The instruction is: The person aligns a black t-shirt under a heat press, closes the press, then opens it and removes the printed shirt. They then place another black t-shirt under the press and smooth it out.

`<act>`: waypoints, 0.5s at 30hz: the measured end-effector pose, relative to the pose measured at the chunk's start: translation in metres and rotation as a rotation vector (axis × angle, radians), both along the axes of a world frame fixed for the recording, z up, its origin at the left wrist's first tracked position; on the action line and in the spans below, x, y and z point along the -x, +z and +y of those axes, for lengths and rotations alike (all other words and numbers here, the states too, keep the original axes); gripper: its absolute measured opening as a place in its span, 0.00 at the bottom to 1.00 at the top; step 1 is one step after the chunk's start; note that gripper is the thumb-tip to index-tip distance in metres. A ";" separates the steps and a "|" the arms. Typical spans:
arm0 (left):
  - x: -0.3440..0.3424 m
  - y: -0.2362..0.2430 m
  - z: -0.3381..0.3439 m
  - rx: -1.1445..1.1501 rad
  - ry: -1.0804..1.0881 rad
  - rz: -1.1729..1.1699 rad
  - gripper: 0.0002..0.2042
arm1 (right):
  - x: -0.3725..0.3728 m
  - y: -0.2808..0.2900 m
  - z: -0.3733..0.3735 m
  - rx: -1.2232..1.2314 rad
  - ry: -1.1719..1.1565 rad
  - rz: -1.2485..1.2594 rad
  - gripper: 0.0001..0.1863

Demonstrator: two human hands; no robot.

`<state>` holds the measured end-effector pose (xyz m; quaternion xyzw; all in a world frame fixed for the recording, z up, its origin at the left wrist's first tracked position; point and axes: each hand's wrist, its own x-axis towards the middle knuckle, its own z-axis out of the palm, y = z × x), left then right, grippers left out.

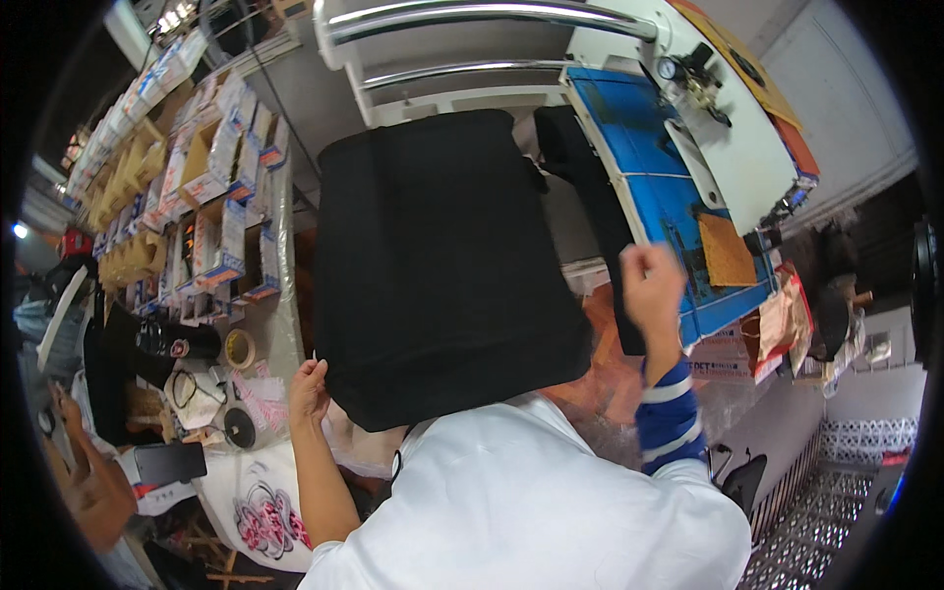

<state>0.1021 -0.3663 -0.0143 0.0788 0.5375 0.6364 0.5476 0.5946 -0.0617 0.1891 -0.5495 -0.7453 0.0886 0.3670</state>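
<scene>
A large piece of black fabric (442, 256), seemingly a garment, is spread smooth over a board in front of me. My left hand (310, 388) pinches the near left edge of this fabric, thumb and fingers together. On the right, my right hand (653, 280) is raised with its fingers curled in, slightly blurred. It is over the edge between a hanging black fabric strip (595, 197) and a blue panel (629, 128). Whether the right hand holds anything is hidden by its curled fingers.
Chrome bars (492, 15) of a white-framed machine cross the far side. A pressure gauge (671, 68) and an orange-brown pad (728, 251) are at right. Open cardboard boxes (211, 167), a tape roll (239, 348) and a black cylinder (177, 339) crowd the left; another person's arm (93, 462) shows there.
</scene>
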 end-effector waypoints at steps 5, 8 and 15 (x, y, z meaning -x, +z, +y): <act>-0.024 0.035 0.039 0.074 0.074 -0.188 0.13 | -0.095 0.095 0.107 -0.556 -0.010 -0.481 0.04; -0.012 -0.003 0.023 -0.030 0.129 -0.156 0.17 | -0.132 0.093 0.147 -0.561 0.133 -0.704 0.02; -0.027 0.019 0.031 -0.040 0.098 -0.137 0.12 | -0.128 0.074 0.145 -0.629 -0.011 -0.739 0.02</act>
